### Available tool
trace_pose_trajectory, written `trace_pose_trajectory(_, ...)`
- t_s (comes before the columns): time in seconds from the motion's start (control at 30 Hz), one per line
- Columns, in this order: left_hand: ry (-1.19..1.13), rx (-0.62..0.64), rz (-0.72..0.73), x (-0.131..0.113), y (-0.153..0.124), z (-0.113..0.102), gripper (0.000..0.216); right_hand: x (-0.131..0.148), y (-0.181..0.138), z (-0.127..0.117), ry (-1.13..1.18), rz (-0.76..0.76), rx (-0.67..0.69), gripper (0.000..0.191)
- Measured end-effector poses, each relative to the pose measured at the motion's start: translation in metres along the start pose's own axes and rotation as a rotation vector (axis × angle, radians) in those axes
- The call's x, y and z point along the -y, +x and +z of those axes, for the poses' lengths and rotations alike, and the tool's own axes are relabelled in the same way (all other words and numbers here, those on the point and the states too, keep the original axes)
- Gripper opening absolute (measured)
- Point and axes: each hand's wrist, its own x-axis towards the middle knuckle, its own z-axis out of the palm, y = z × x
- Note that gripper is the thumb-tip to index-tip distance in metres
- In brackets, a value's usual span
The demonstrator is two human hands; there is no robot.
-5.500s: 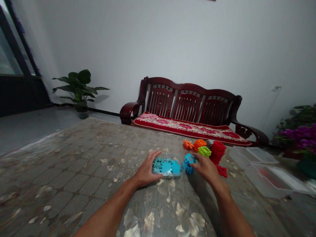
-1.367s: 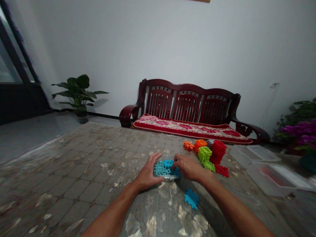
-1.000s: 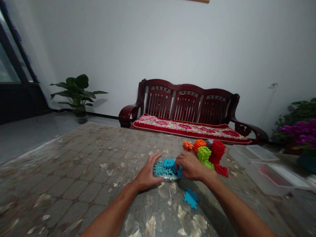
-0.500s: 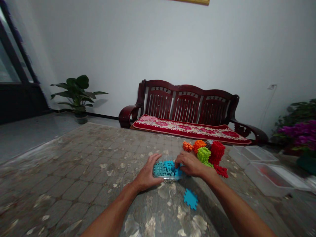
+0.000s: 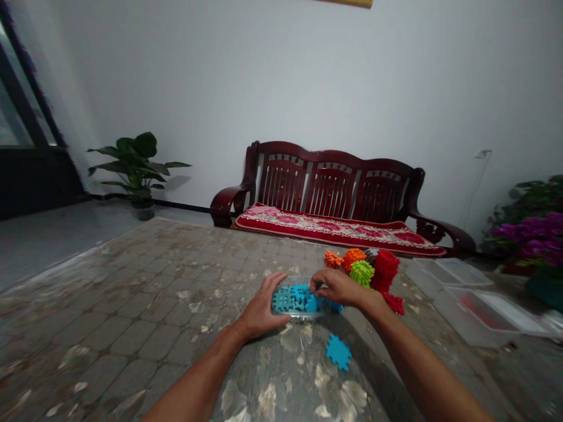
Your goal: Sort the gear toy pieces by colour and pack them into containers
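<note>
A small clear plastic box (image 5: 303, 316) holds blue and teal interlocking puzzle pieces (image 5: 294, 299). My left hand (image 5: 264, 308) is wrapped round the box's left end, thumb along the near side and fingers at the far side. Over the box's right part is my right hand (image 5: 336, 287), its fingers curled and pressed together, pointing down at the pieces. Whatever is between those fingertips is hidden. One flat blue piece with toothed edges (image 5: 338, 352) lies on the tablecloth in front of the box, and a bit of blue shows under my right hand.
Stacks of red toothed pieces (image 5: 387, 271), green pieces (image 5: 362, 273) and orange pieces (image 5: 353, 257) stand behind my right hand. Clear plastic containers (image 5: 472, 328) are at the right on the patterned tablecloth (image 5: 145, 305). A wooden bench (image 5: 332, 181) stands beyond the table.
My right hand has shifted slightly up, and its fingers have come away from the blue pieces at the box's right part, showing more of them. My left hand stays on the box.
</note>
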Motion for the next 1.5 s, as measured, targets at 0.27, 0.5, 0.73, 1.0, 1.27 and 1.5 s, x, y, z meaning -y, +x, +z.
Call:
trace_pose_trajectory(0.27,-0.006,0.011,0.008,-0.001,0.0,-0.001,0.097,-0.011,-0.005,-0.002,0.532,0.032,-0.134,0.009)
trace_pose_trajectory(0.5,0.012,0.015,0.009,0.0,0.001,-0.001,0.094,-0.016,-0.038,0.0,0.832,0.1,-0.039,0.042)
trace_pose_trajectory(0.73,0.007,0.015,0.006,0.002,0.0,0.0,0.095,-0.034,-0.058,0.016,0.73,0.166,0.184,0.029)
trace_pose_trajectory(1.0,-0.007,0.006,-0.002,0.0,0.0,-0.001,0.095,-0.001,-0.022,0.01,0.008,0.125,-0.224,0.026)
trace_pose_trajectory(1.27,0.001,0.003,0.007,0.002,0.0,0.001,0.097,0.028,0.003,0.023,-0.478,0.146,-0.041,0.03)
trace_pose_trajectory(1.5,-0.002,0.003,0.013,0.001,0.0,0.001,0.097,0.024,0.006,0.018,-0.506,0.1,-0.029,0.03)
